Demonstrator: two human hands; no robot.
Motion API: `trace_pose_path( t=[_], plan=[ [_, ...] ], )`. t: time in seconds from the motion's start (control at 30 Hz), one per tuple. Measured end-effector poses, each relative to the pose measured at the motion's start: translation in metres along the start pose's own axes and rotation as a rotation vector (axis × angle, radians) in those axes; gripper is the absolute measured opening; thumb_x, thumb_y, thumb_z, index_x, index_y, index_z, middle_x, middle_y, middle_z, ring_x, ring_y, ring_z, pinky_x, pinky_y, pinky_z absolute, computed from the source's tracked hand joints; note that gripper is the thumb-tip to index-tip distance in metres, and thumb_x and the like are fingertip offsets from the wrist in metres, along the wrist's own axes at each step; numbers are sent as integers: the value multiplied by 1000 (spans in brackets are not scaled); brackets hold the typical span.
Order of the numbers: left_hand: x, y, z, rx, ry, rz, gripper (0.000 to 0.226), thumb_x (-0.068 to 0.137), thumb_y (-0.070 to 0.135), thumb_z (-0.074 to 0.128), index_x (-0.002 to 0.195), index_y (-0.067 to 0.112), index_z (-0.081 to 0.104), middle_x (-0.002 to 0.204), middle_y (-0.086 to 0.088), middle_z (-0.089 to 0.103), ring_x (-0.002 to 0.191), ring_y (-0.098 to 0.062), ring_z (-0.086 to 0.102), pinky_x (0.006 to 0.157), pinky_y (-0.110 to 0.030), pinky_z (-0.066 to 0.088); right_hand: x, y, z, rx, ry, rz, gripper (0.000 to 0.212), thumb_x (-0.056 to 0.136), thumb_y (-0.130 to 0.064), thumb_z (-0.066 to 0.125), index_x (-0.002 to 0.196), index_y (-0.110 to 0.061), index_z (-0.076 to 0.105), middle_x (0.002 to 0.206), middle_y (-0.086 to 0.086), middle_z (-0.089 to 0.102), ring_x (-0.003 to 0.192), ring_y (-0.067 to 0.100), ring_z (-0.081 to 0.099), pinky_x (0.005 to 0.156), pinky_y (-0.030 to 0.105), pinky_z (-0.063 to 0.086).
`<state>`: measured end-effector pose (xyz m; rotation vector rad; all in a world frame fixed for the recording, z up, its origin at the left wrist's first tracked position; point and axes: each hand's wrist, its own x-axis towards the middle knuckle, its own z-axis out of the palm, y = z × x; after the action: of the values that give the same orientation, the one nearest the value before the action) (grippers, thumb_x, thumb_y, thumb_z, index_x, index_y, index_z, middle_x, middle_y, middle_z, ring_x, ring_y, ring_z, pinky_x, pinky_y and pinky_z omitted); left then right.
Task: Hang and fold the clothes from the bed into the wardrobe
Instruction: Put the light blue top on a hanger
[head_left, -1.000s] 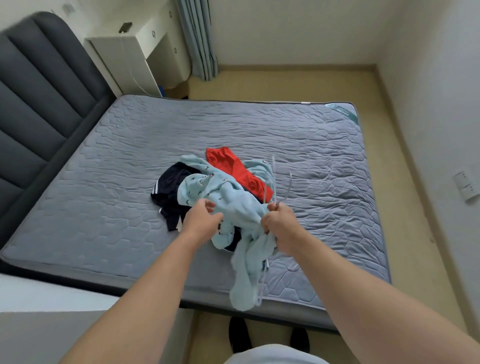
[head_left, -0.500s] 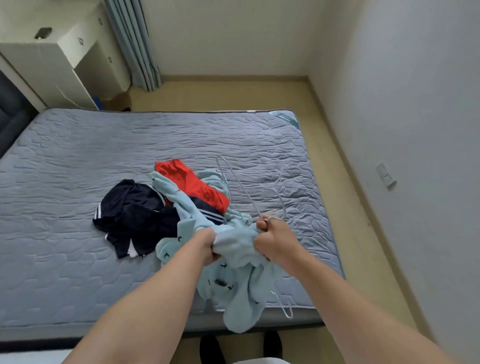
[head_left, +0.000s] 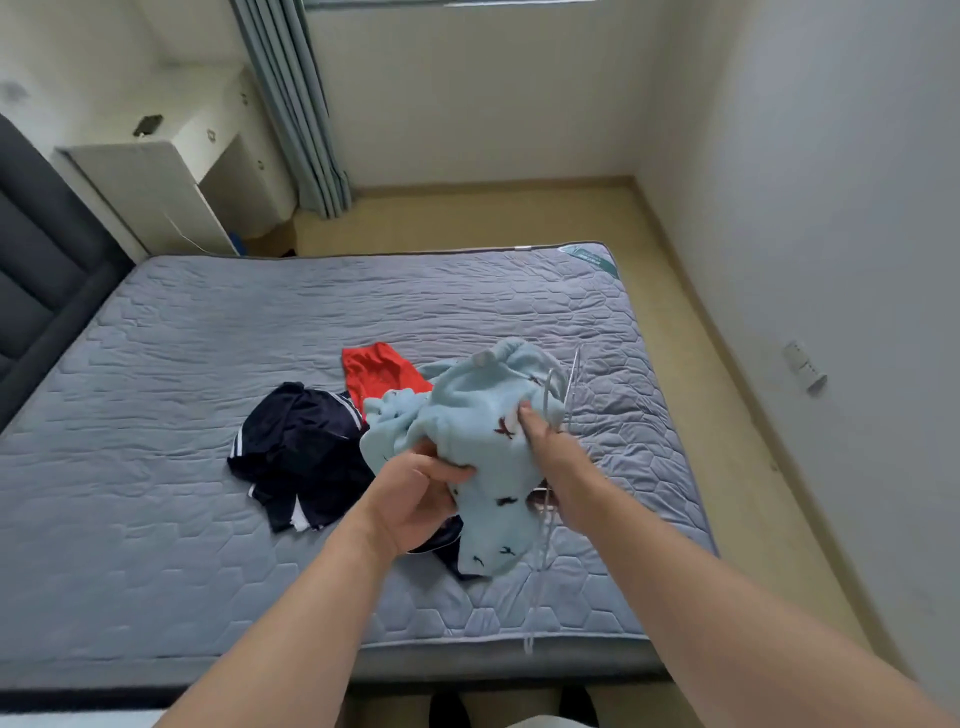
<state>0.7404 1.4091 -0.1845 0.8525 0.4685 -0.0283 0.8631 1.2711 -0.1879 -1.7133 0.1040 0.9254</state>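
Head view: I am bunching the light blue garment (head_left: 470, 415) in the air over the near right part of the bed (head_left: 182, 364). My left hand (head_left: 415, 493) has its fingers curled round a fold at the garment's lower edge. My right hand (head_left: 545, 441) is closed on the wire hanger (head_left: 535, 587) with cloth gathered against it. I cannot tell whether I hold one hanger or several, since thin wires show both above and below my fist.

The red garment (head_left: 379, 374) and the navy garment (head_left: 301, 441) lie crumpled on the middle of the bed, and part of the navy one sits right under the blue cloth. The wardrobe is not in view.

My worries from here:
- The hanger's hook or a wire end may snag in the soft blue fabric, because I am working it through a wad, not an open neck.
- If there are several hangers, they could lock together and one could drop off the near edge of the bed.
- The hanging tail of the blue garment may drag the navy one along when I lift.
- My left hand has only a small fold, so the cloth could slip free and fall in a heap.
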Motion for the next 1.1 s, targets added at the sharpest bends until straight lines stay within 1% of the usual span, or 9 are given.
trace_pose_path(
  t=[0.1, 0.2, 0.33, 0.47, 0.6, 0.77, 0.87, 1.0, 1.1],
  plan=[
    [-16, 9, 0, 201, 40, -72, 62, 56, -19, 65, 111, 8, 74, 113, -18, 70, 103, -36, 65, 87, -45, 53, 1, -10, 7, 212, 45, -64, 69, 63, -45, 76, 120, -9, 63, 108, 12, 74, 97, 31, 71, 88, 51, 59],
    [-29, 12, -7, 461, 87, -177, 55, 52, -16, 63, 105, -2, 73, 104, -20, 70, 99, -33, 66, 91, -45, 51, 0, -12, 11, 75, 88, -140, 50, 60, -18, 63, 108, -5, 55, 97, 17, 66, 82, 31, 65, 70, 42, 55],
    [-37, 21, -23, 848, 120, -352, 41, 61, -3, 57, 99, -5, 74, 97, -18, 76, 94, -28, 75, 88, -40, 60, -1, -11, 12, -23, 90, -232, 30, 63, -10, 52, 93, -12, 54, 88, 12, 58, 78, 29, 58, 69, 39, 53],
    [-29, 31, -35, 1078, 476, -279, 42, 76, -3, 39, 77, 13, 77, 73, -2, 77, 59, -12, 71, 53, -23, 55, -4, -13, 8, -46, 34, -327, 17, 72, -1, 47, 77, -16, 55, 65, -3, 59, 66, 22, 56, 55, 28, 48],
    [-14, 32, -33, 1138, 595, 12, 39, 83, 3, 64, 121, 14, 64, 112, -4, 72, 98, -21, 68, 90, -37, 56, -15, -31, -4, -95, -11, -449, 20, 63, -2, 44, 75, -16, 53, 65, -3, 53, 60, 14, 50, 55, 24, 42],
    [-3, 39, 7, 708, 222, 267, 87, 81, 2, 82, 152, 30, 39, 137, 11, 60, 119, -6, 62, 94, -24, 55, -31, -58, -27, -228, -113, -539, 22, 54, -6, 44, 64, -25, 49, 61, -13, 46, 54, 5, 43, 52, 18, 35],
    [2, 46, 34, 558, 122, 356, 78, 78, -1, 82, 145, 21, 50, 127, 2, 69, 117, -14, 66, 92, -25, 56, -36, -65, -41, -314, -132, -576, 24, 54, -5, 42, 57, -28, 40, 63, -13, 41, 61, 8, 39, 57, 24, 33],
    [5, 61, 56, 314, 47, 359, 39, 76, 11, 71, 114, 4, 64, 99, -13, 67, 86, -25, 63, 77, -32, 52, -37, -58, -57, -365, -67, -616, 33, 63, 7, 41, 62, -25, 35, 65, -13, 38, 60, 7, 33, 52, 18, 29],
    [11, 65, 61, 387, 38, 330, 37, 74, 16, 74, 110, 12, 63, 108, -8, 66, 89, -20, 64, 83, -36, 52, -39, -52, -65, -390, -44, -637, 36, 64, 11, 40, 62, -25, 34, 63, -15, 36, 57, 5, 31, 48, 16, 27]
  ],
)
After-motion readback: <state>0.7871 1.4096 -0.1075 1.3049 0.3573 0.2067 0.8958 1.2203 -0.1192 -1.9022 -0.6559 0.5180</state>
